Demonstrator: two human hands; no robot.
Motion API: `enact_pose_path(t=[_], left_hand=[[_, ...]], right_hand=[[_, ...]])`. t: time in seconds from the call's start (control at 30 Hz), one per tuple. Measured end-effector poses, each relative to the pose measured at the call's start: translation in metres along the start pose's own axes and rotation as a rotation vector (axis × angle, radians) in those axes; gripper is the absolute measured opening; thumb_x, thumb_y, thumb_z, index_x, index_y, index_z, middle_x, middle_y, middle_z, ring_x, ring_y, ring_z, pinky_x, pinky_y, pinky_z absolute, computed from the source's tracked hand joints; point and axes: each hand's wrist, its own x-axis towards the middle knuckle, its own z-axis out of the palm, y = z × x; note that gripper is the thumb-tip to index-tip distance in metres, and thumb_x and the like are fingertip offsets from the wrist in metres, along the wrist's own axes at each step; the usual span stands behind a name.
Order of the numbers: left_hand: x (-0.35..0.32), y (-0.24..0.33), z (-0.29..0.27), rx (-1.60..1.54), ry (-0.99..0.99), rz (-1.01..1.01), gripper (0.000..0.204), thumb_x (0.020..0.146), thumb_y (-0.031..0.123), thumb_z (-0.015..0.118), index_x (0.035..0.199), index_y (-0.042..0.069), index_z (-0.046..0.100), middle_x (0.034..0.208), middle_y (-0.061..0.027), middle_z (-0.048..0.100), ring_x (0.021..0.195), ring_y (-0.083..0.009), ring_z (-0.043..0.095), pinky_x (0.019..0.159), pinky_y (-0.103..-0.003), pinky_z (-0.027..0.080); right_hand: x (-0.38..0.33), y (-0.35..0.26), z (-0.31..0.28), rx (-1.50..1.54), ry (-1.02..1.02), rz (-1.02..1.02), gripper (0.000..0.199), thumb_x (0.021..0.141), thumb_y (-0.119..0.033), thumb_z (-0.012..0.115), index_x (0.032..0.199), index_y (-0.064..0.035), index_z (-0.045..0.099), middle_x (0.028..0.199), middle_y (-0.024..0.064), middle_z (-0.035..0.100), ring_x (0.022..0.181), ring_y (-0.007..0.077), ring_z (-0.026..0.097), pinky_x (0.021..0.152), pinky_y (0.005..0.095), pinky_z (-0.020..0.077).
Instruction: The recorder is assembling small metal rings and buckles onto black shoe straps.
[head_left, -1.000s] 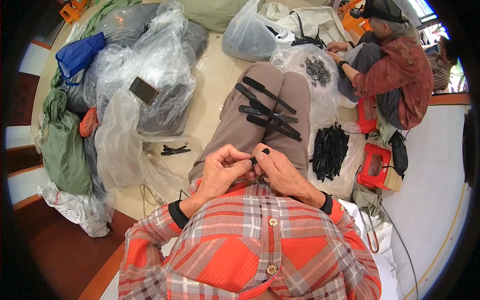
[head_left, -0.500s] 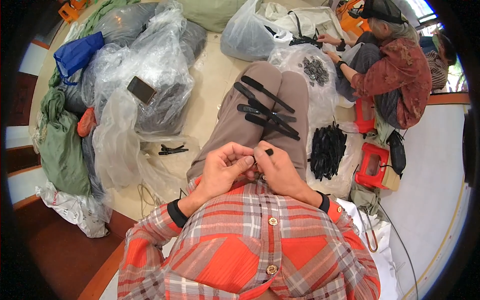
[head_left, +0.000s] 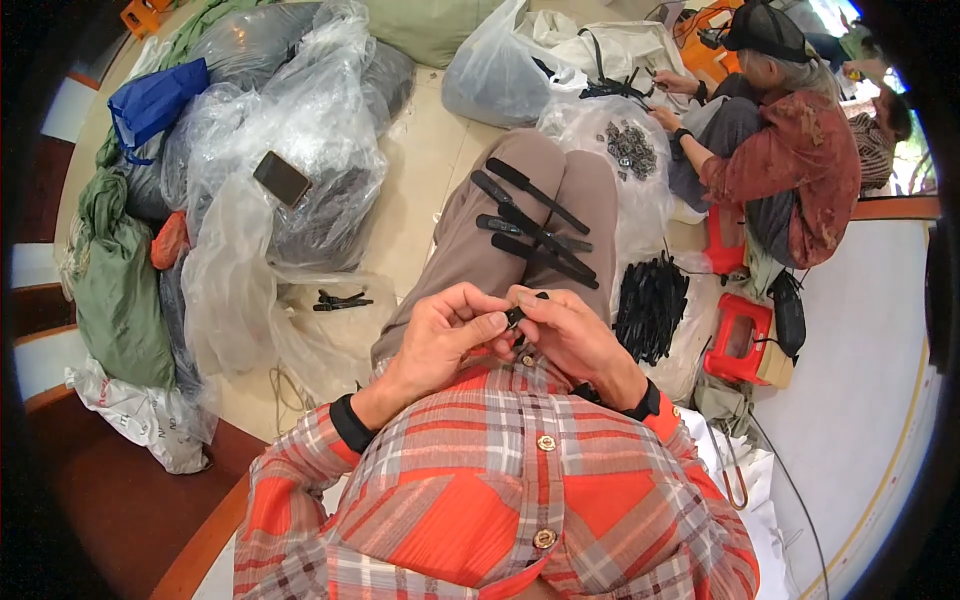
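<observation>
While both hands meet over lap, small black clip piece (head_left: pixel 514 316) pinched between them. Since half-second back: hands drawn slightly nearer chest, piece now tighter between fingertips; black strap pieces (head_left: pixel 537 228) on thighs unmoved. Judgement: fitting step under way, not finished. Left hand (head_left: pixel 445 335) grip closed, thumb and forefinger on piece at its 3 o'clock. Right hand (head_left: pixel 572 335) grip closed on same piece, at its 9 o'clock. Pile of black straps (head_left: pixel 650 305) at 2 o'clock of hands. Co-worker (head_left: pixel 775 150) seated at 1 o'clock, apart.
</observation>
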Motion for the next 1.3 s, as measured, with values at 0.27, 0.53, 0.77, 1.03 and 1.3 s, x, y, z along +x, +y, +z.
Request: enact_pose_path(t=[0.27,0.53,0.77,1.03,1.3], left_hand=[[0.008,0.003,-0.004,-0.067,-0.070,-0.042,0.012,0.084,0.004,0.056,0.095,-0.001,0.054,0.084,-0.0098,0.061,0.071,-0.0139,0.061,0.067,-0.030,0.053],[0.011,0.011,0.012,0.532,0.126,0.187,0.015,0.081,0.008,0.060,0.093,-0.001,0.058,0.079,-0.0045,0.061,0.065,-0.0080,0.055,0.057,-0.022,0.046],[0.004,0.008,0.012,0.330,0.111,0.129,0.012,0.080,0.001,0.058,0.092,-0.002,0.057,0.076,-0.0053,0.061,0.063,-0.0080,0.056,0.055,-0.019,0.044],[0.018,0.011,0.028,0.203,0.111,0.192,0.011,0.082,-0.001,0.053,0.092,-0.005,0.053,0.078,-0.0113,0.061,0.065,-0.0141,0.060,0.060,-0.024,0.049],[0.013,0.004,0.023,0.358,0.114,0.337,0.009,0.075,-0.004,0.059,0.084,-0.003,0.057,0.078,-0.0107,0.061,0.069,-0.0158,0.060,0.066,-0.030,0.053]], right_hand=[[0.002,-0.004,-0.008,-0.038,-0.042,-0.033,0.028,0.090,-0.020,0.044,0.070,-0.0019,0.050,0.075,0.0005,0.042,0.069,0.0098,0.042,0.064,0.0243,0.0356],[-0.001,-0.001,0.001,-1.344,0.204,-0.612,0.014,0.082,-0.010,0.044,0.077,0.0026,0.050,0.080,0.0181,0.047,0.077,0.0329,0.046,0.069,0.0400,0.0419],[-0.015,-0.009,0.018,-1.081,0.246,-0.565,0.018,0.086,-0.014,0.051,0.083,0.0030,0.047,0.083,0.0132,0.043,0.068,0.0268,0.045,0.060,0.0327,0.0399],[-0.017,-0.023,0.012,-0.789,0.290,-0.566,0.015,0.087,-0.011,0.049,0.087,0.0033,0.050,0.083,0.0102,0.045,0.069,0.0189,0.046,0.061,0.0286,0.0395],[-0.019,-0.017,0.020,-0.841,0.366,-0.591,0.017,0.088,-0.012,0.048,0.087,0.0041,0.051,0.081,0.0094,0.046,0.071,0.0182,0.048,0.064,0.0284,0.0397]])
